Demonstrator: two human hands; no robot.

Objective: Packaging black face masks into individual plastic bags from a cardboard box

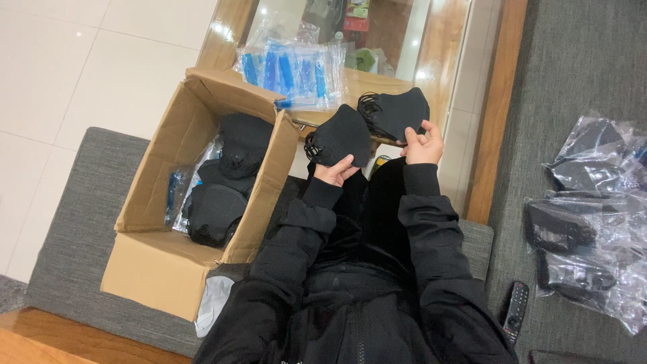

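While the left hand (335, 172) pinches a black mask (339, 137) by its lower edge, the right hand (422, 147) closes its fingers on a stack of black masks (396, 112) (ear loops bunched at the left), both held above the lap at the edge of a glass-topped table (431, 54). Clear bags with blue strips (291, 70) lie on the table just beyond. An open cardboard box (176, 195) holding more masks stands to the left, bagged masks (593, 216) and a remote (515, 311) to the right.

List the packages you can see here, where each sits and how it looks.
Cardboard box: brown, open, on grey seat at left, black masks inside.
Clear bags: on table, blue strips.
Bagged masks: clear plastic, black contents, at right.
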